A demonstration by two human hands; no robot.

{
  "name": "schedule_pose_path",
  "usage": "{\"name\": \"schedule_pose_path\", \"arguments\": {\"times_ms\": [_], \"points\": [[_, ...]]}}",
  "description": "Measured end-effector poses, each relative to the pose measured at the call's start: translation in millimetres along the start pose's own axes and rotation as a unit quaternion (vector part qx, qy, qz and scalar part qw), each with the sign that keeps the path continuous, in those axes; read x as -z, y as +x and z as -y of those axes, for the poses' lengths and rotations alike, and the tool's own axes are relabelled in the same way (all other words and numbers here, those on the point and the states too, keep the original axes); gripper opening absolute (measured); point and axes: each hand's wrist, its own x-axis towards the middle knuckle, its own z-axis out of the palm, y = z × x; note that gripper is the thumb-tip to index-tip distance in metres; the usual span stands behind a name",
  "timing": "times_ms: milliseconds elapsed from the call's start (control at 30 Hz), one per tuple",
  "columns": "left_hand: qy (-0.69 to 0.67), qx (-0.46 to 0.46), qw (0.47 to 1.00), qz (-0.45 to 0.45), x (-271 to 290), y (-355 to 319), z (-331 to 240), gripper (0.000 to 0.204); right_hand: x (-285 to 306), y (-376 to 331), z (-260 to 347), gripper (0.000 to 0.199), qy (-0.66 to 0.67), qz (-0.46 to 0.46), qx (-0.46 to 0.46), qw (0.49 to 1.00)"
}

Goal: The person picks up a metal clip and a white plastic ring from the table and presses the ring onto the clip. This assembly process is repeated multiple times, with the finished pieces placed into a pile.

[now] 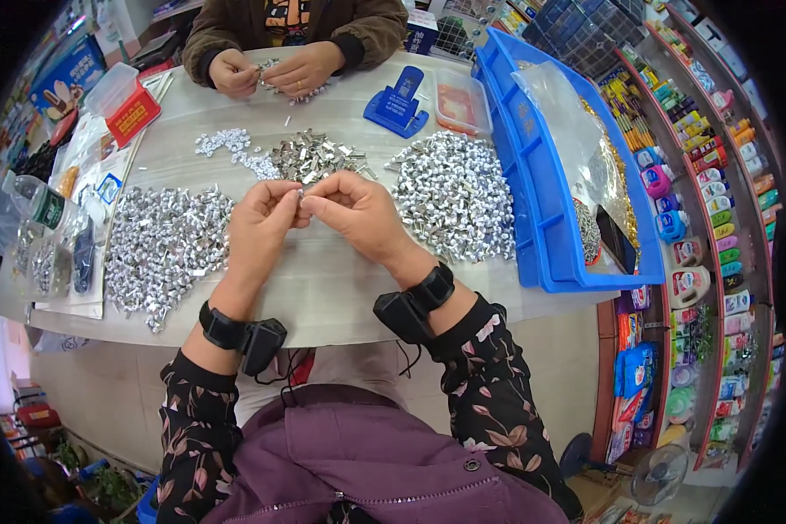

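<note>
My left hand (266,214) and my right hand (358,214) meet over the middle of the table, fingertips pinched together. Between them is a small silver metal piece (301,194), mostly covered by the fingers. Just beyond the hands lies a heap of loose shiny metal clips (319,155). Small white ring-like parts (225,141) are scattered at its left. A wide pile of small silver-and-white pieces (162,253) spreads beside my left hand. Another such pile (458,196) lies to the right of my right hand.
Across the table (367,310), a co-worker's hands (301,70) handle small parts. A blue plastic crate (533,218) holding bags and a phone (616,237) stands at right. Near it are a blue holder (397,106) and clear box (461,103). Bottles (44,205) stand at left.
</note>
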Motion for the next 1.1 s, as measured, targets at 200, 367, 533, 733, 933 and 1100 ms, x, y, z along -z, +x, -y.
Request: {"name": "schedule_pose_path", "arguments": {"times_ms": [200,367,533,733,933,1100], "points": [[-0.016,0.048,0.998,-0.025,-0.2,2.2,-2.9,0.015,4.7,1.9,-7.0,0.011,-0.063,-0.006,0.006,0.998],[-0.172,0.113,0.978,0.018,11.7,6.0,-1.5,0.016,2.1,1.2,-5.5,0.01,-0.006,-0.015,0.02,1.0],[-0.128,0.087,0.988,0.001,0.9,1.0,-3.5,0.013,0.3,-0.1,-3.5,0.009,-0.013,-0.008,-0.003,1.0],[-0.05,0.038,0.998,-0.024,1.5,-1.4,-3.0,0.015,-4.6,-0.7,-8.8,0.009,-0.013,-0.026,0.008,1.0],[-0.101,0.058,0.993,0.0,2.6,-3.5,-1.1,0.014,-1.0,0.6,-8.7,0.008,0.017,0.0,0.025,1.0],[-0.062,0.029,0.998,-0.011,0.0,-3.4,-1.9,0.014,-1.9,3.4,-13.9,0.008,-0.039,-0.017,0.023,0.999]]}}
